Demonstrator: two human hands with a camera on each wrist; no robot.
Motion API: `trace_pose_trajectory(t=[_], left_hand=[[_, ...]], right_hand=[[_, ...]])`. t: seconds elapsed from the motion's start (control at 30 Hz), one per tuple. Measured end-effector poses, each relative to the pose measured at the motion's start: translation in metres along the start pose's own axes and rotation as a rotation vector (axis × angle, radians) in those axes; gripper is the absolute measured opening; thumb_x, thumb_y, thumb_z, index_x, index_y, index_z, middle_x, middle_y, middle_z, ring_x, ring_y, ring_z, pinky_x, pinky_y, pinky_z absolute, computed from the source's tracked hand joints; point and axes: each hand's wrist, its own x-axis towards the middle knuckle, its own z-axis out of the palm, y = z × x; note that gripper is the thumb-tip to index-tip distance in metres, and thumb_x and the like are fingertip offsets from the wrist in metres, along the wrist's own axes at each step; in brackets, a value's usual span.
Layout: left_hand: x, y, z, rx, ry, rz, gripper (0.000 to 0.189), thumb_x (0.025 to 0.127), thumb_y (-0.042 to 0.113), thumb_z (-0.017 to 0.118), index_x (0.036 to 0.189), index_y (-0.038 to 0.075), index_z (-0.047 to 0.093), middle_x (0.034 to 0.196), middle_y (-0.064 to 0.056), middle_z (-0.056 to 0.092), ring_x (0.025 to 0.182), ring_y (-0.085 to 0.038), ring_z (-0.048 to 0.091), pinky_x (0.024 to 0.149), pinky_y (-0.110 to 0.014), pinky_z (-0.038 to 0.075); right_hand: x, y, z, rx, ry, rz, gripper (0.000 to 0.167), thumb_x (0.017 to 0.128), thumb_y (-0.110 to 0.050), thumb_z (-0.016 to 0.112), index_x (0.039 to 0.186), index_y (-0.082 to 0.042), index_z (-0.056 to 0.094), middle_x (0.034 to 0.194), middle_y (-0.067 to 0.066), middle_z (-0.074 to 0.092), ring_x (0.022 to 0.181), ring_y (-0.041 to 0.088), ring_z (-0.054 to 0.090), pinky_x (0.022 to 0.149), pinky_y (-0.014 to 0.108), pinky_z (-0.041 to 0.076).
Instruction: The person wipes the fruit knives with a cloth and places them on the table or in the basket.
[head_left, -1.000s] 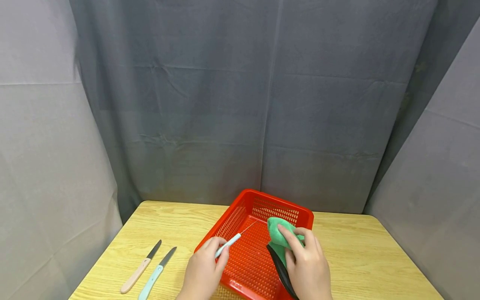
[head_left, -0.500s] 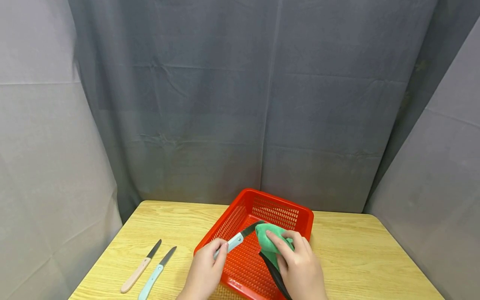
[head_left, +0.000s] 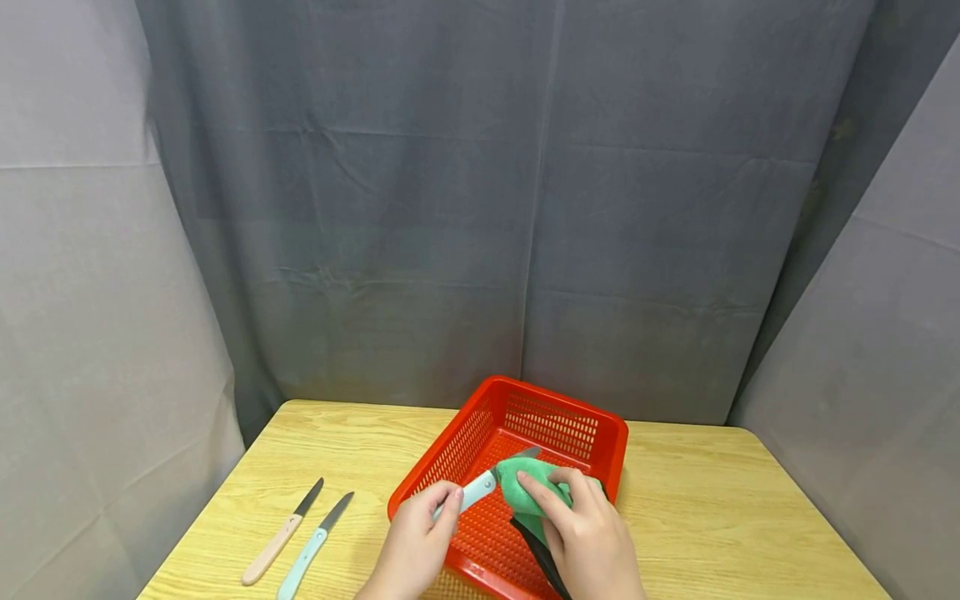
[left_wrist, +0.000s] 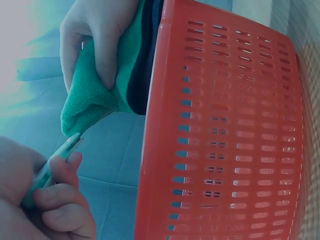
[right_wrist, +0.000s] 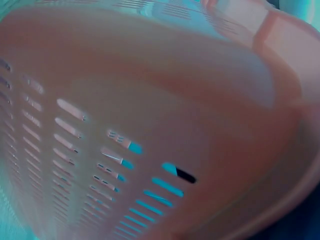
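My left hand [head_left: 416, 537] grips the pale blue handle of a knife [head_left: 478, 490], which points right and away over the red basket [head_left: 558, 402]. In my right hand [head_left: 596, 537] is a folded green cloth [head_left: 521, 487] with a black edge. The cloth covers most of the knife's blade near the handle, and only the tip shows beyond it. The left wrist view has the cloth [left_wrist: 90, 95] against the front of the knife [left_wrist: 65, 147], above the basket's rim [left_wrist: 155, 125]. My right hand is out of sight in the right wrist view, where the basket wall [right_wrist: 150, 90] fills the picture.
Left of the basket on the wooden table [head_left: 712, 500] lie two knives, a beige-handled one [head_left: 270, 550] and a light blue-handled one [head_left: 303, 564]. A grey curtain [head_left: 405, 250] hangs behind the table, with pale cloth [head_left: 90, 333] at the sides.
My right hand has brought the cloth left and nearer, onto the blade. The knife has turned from edge-on to showing its flat side. My left hand has shifted slightly; the table knives stay put.
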Motion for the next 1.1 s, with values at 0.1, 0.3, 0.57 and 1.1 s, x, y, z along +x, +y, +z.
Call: trace_pose_trajectory(t=[0.1, 0.3, 0.57, 1.1], left_hand=[[0.0, 0.001, -0.001, 0.0, -0.015, 0.008, 0.027, 0.108, 0.028, 0.053, 0.097, 0.01, 0.068, 0.064, 0.008, 0.046, 0.054, 0.0, 0.037, 0.049, -0.019, 0.034], [0.0, 0.002, -0.003, -0.003, -0.038, 0.016, 0.026, 0.108, 0.028, 0.053, 0.1, 0.01, 0.069, 0.064, 0.008, 0.045, 0.055, 0.0, 0.037, 0.049, -0.018, 0.034], [0.001, 0.002, -0.004, 0.003, -0.044, 0.008, 0.024, 0.106, 0.029, 0.056, 0.103, 0.011, 0.071, 0.065, 0.008, 0.045, 0.055, -0.001, 0.037, 0.05, -0.019, 0.034], [-0.001, 0.005, -0.001, -0.004, 0.032, -0.051, 0.008, 0.099, 0.022, 0.067, 0.096, 0.014, 0.069, 0.065, 0.008, 0.046, 0.054, -0.002, 0.04, 0.05, -0.02, 0.036]], right_hand=[[-0.001, 0.001, 0.001, 0.001, 0.015, 0.006, 0.069, 0.059, 0.002, 0.096, 0.12, -0.026, 0.077, 0.103, 0.004, 0.063, 0.082, 0.017, 0.058, 0.057, 0.027, 0.053], [-0.002, 0.007, 0.004, -0.015, 0.054, 0.038, 0.065, 0.062, 0.006, 0.087, 0.119, -0.024, 0.077, 0.104, 0.006, 0.061, 0.084, 0.022, 0.059, 0.061, 0.036, 0.054], [-0.002, 0.01, 0.002, -0.04, 0.015, 0.163, 0.066, 0.063, 0.01, 0.086, 0.12, -0.022, 0.076, 0.104, 0.01, 0.062, 0.087, 0.028, 0.062, 0.062, 0.041, 0.057], [0.002, 0.008, -0.005, -0.038, 0.156, 0.148, 0.064, 0.063, 0.01, 0.079, 0.119, -0.02, 0.076, 0.101, 0.013, 0.061, 0.079, 0.028, 0.059, 0.057, 0.041, 0.052]])
